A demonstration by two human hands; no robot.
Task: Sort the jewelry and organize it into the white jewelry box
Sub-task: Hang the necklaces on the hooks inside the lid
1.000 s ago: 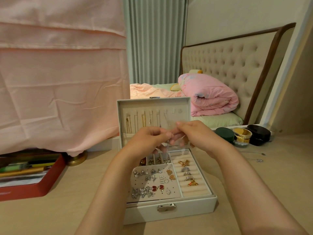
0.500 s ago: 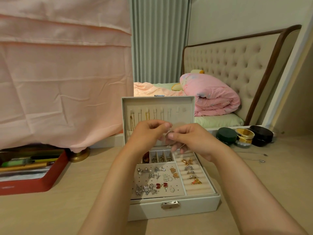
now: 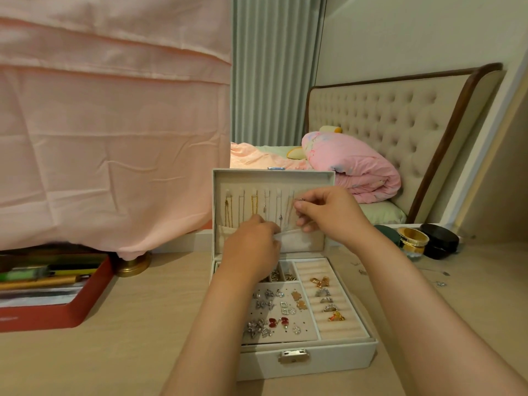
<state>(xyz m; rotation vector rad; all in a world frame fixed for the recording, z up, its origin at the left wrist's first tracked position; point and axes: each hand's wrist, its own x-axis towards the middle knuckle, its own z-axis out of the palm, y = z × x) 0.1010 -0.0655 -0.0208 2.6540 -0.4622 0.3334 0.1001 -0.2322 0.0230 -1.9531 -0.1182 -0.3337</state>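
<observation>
1. White jewelry box [image 3: 308,364] stands open on the bench [image 3: 114,355], lid [image 3: 274,178] upright, metal clasp on its front wall facing the camera.
2. Inside the lid: several thin necklaces [image 3: 253,204] hang in a row from hooks, above a fabric pocket [image 3: 303,241] along the lid's lower part.
3. Tray, front left: perforated earring panel [image 3: 307,331] carrying silver pieces, two bear-shaped studs and a pair of red heart earrings [image 3: 278,322]. Right: ring rolls [image 3: 343,328] holding about five rings. Small compartments behind, partly hidden by the left wrist.
4. Left hand [image 3: 253,244] pinches the pocket's top edge, fingers closed on the fabric.
5. Right hand [image 3: 328,215] is raised at the lid's right hooks, fingertips pinched on a small silvery piece of jewelry; what it is, too small to tell.
6. On the bench right of the box: dark green, gold [image 3: 413,238] and black [image 3: 440,241] round containers, with loose small jewelry [image 3: 441,283] scattered near them.
7. Far left: red tray [image 3: 57,318] of assorted items, brass base [image 3: 133,264] beside it under pink cloth [image 3: 108,124].
8. Behind: bed with tufted headboard [image 3: 385,121] and rolled pink duvet [image 3: 354,167].
</observation>
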